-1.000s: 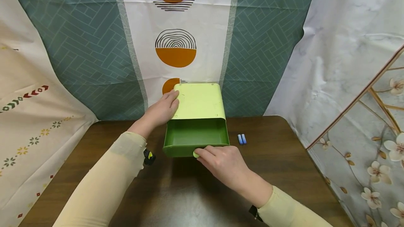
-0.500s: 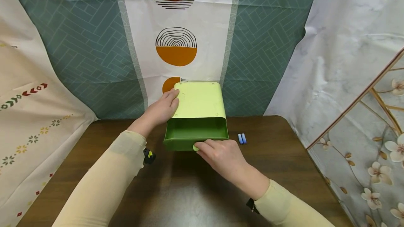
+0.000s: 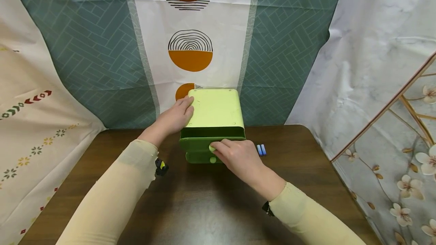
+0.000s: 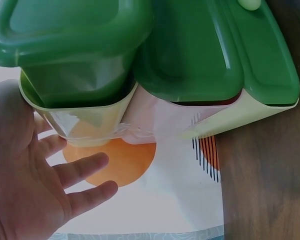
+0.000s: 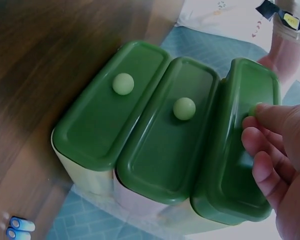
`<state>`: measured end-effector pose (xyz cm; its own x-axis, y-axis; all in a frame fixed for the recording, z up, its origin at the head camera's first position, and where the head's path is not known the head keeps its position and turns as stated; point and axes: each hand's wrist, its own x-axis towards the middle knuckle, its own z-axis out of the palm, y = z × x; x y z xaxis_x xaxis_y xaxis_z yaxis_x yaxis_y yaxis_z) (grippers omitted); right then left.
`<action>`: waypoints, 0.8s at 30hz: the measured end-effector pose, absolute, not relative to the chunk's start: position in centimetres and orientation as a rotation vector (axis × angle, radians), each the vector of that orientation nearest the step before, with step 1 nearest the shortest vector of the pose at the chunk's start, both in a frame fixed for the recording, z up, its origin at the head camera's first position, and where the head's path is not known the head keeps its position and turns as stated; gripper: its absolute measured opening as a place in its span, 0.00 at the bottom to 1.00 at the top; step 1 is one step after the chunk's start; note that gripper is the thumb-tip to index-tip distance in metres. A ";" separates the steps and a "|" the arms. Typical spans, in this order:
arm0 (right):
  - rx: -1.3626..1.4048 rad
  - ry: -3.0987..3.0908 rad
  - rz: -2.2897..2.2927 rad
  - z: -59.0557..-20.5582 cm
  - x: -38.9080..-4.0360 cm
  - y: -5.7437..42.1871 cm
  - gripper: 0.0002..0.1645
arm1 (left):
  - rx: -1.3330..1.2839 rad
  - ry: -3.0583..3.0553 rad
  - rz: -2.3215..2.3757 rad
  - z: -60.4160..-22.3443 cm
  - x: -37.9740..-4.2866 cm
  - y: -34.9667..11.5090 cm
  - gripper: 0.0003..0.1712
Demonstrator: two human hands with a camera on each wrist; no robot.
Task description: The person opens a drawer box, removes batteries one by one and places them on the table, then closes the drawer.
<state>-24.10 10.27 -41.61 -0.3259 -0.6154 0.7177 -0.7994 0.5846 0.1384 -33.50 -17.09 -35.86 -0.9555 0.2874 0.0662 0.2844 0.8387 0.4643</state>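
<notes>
A small drawer cabinet (image 3: 215,107) with a pale yellow-green top stands at the far side of the table. Its green top drawer (image 3: 195,144) is pulled partly out, and in the right wrist view the two lower drawers (image 5: 157,140) sit closed. My right hand (image 3: 240,158) pinches the round light-green knob (image 3: 212,148) of the top drawer between thumb and fingers. My left hand (image 3: 172,118) rests against the cabinet's upper left side. The left wrist view shows its fingers (image 4: 85,170) extended and spread beside the casing.
Two small blue-and-white batteries (image 3: 261,150) lie side by side on the brown wooden table (image 3: 306,184), right of the cabinet. A patterned cloth (image 3: 190,22) hangs behind the cabinet. More printed cloth hangs at left and right.
My right hand has pushed the top drawer inward, away from me, so its opening is narrower and a lower drawer front shows beneath. The left hand has stayed in place on the cabinet.
</notes>
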 end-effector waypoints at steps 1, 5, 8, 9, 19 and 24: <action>1.122 -2.063 0.313 -41.5 -24.3 10.2 0.16 | 0.466 3.007 0.755 -35.8 -33.5 -17.1 0.38; 1.119 -2.080 0.328 -41.3 -24.9 10.1 0.18 | 0.457 3.005 0.748 -35.7 -33.4 -17.1 0.38; 1.110 -2.094 0.335 -41.3 -25.4 9.9 0.18 | 0.457 3.001 0.752 -35.6 -33.4 -17.0 0.38; 1.107 -2.098 0.335 -41.3 -25.5 9.9 0.18 | 0.457 2.999 0.751 -35.5 -33.4 -16.9 0.38; 1.068 -2.117 0.328 -41.0 -26.6 9.5 0.14 | 0.483 2.973 0.725 -34.8 -33.5 -16.8 0.38; 1.056 -2.119 0.306 -41.1 -27.0 9.4 0.13 | 0.490 2.963 0.718 -34.5 -33.4 -16.6 0.38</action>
